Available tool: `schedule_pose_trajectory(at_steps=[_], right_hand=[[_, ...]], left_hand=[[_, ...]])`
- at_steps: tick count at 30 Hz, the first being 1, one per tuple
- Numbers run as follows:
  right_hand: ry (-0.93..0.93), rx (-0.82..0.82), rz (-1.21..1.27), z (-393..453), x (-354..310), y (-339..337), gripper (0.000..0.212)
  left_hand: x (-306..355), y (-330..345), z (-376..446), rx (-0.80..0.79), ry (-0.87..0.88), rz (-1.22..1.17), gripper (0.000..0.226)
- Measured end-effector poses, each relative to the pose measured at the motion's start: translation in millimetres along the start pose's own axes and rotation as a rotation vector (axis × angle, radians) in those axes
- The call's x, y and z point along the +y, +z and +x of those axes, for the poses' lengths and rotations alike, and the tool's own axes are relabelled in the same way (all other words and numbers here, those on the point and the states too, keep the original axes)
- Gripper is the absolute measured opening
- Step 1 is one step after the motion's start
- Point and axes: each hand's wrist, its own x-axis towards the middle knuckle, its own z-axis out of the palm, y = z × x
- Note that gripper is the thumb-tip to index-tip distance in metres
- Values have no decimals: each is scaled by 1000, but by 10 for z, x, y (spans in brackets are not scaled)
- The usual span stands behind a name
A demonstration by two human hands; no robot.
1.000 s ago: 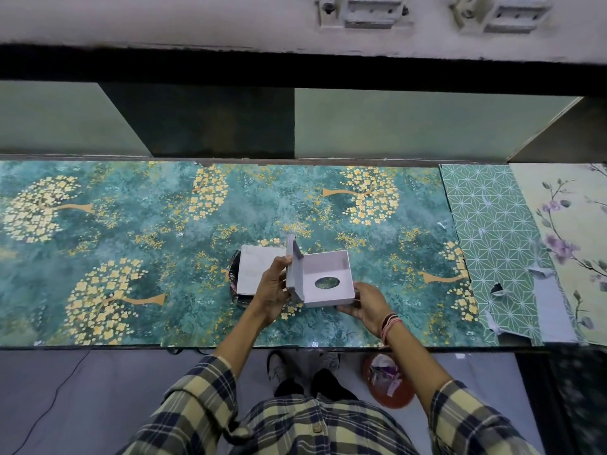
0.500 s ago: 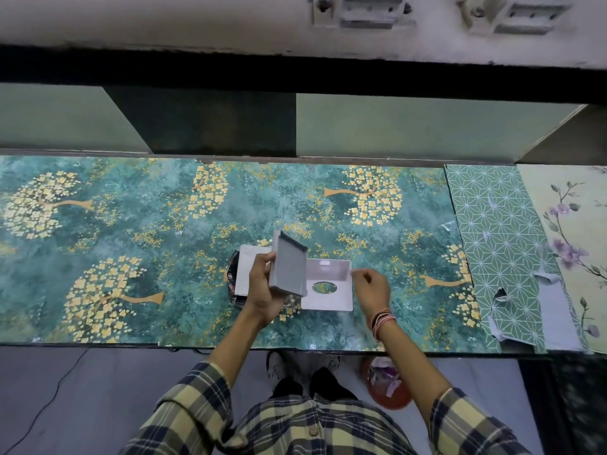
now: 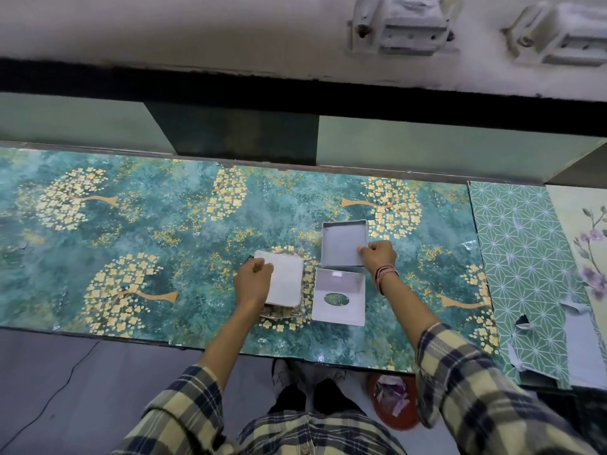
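Observation:
Two white box halves lie open side up on the patterned table. The nearer half has an oval hole in its floor. The farther half lies just behind it, and my right hand pinches its right rim. To the left, a white pad lies on a shiny foil item. My left hand grips the pad's left edge with curled fingers.
Green star-patterned paper and floral paper cover the table's right end, with torn scraps. A red bin stands on the floor below the front edge. A dark ledge and wall run behind the table.
The box came apart: the windowed half went down on the table, the plain half moved from my left hand to behind it under my right hand. My left hand went to the pad.

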Motion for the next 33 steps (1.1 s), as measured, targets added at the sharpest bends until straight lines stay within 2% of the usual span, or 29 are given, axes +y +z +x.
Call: schedule_pose_trajectory(at_steps=[2, 6, 7, 10, 11, 12, 13, 14, 16, 19, 23, 27, 33], right_hand=[[31, -12, -61, 96, 56, 60, 53], [94, -23, -118, 169, 191, 149, 50], [108, -23, -133, 156, 196, 155, 48], [77, 30, -234, 95, 197, 224, 31], [30, 45, -263, 33, 173, 255, 13], [-57, 51, -300, -6, 164, 309, 12], [-140, 27, -338, -91, 126, 378, 33], [-226, -35, -359, -207, 65, 450, 43], [-437, -161, -469, -403, -13, 623, 47], [-676, -365, -796, -655, -82, 876, 49], [-700, -485, -1066, -736, -69, 1042, 44], [-678, -514, -1136, -723, -136, 1047, 43], [-632, -547, -1050, -738, -98, 1014, 47]], left_hand=[[-39, -61, 21, 13, -20, 83, 51], [-106, -84, 77, -11, -49, 137, 56], [-117, -88, 87, -14, -52, 144, 50], [-136, -98, 115, -26, -26, 140, 5], [-142, -94, 131, -21, -22, 139, 4], [-169, -90, 160, -27, -27, 136, 7], [-182, -90, 178, -32, -34, 141, 12], [-192, -89, 201, -41, -39, 145, 16], [-233, -71, 290, -65, -67, 151, 21], [-256, -39, 450, -119, -113, 207, 34], [-268, -6, 623, -169, -133, 251, 48], [-353, -23, 769, -167, -152, 179, 77], [-335, 8, 736, -240, -192, 37, 63]])
